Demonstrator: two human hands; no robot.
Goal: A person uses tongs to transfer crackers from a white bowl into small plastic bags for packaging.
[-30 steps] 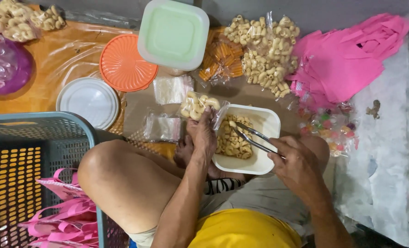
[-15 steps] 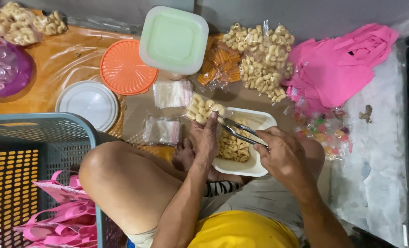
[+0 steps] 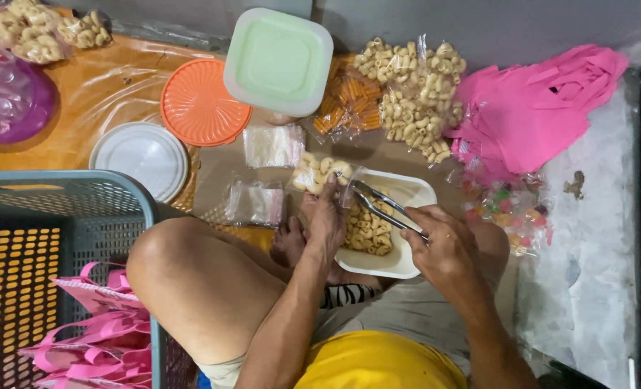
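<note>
My left hand point(image 3: 327, 220) holds a small clear plastic bag point(image 3: 320, 173) partly filled with pale curled snacks, its mouth turned toward the tongs. My right hand point(image 3: 443, 248) grips metal tongs point(image 3: 378, 204) whose tips reach the bag's opening. Under both sits a white square container point(image 3: 399, 263) with more of the same snacks point(image 3: 367, 230), resting on my lap.
Ahead lie a green-lidded white box point(image 3: 278, 61), an orange lid point(image 3: 201, 104), a white lid point(image 3: 141, 155), flat stacks of clear bags point(image 3: 272, 146) point(image 3: 257, 203), filled snack bags point(image 3: 417, 94) and pink bags point(image 3: 533, 115). A grey basket point(image 3: 61, 274) stands left of my knee.
The tongs moved from the snacks in the white container up and left to the mouth of the bag. The left hand kept holding the bag.
</note>
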